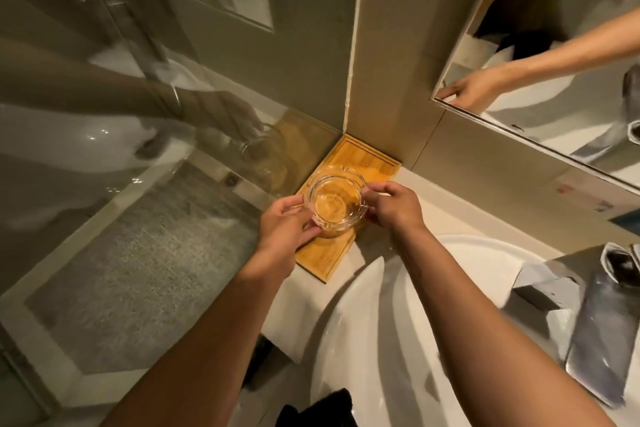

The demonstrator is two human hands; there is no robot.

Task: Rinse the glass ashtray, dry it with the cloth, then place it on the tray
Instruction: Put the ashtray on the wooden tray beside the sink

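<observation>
Placing step, as it appears: left hand [287, 222] and right hand [391, 204] each pinch the rim of the ashtray [335, 202], closed on it from opposite sides. The ashtray is upright over the near half of the tray [367, 158]; whether its base touches cannot be told. Good practice would be to keep it level, seat it flat and clear of the tray's edge, then release both hands together. To the right lies the sink [398, 340].
</observation>
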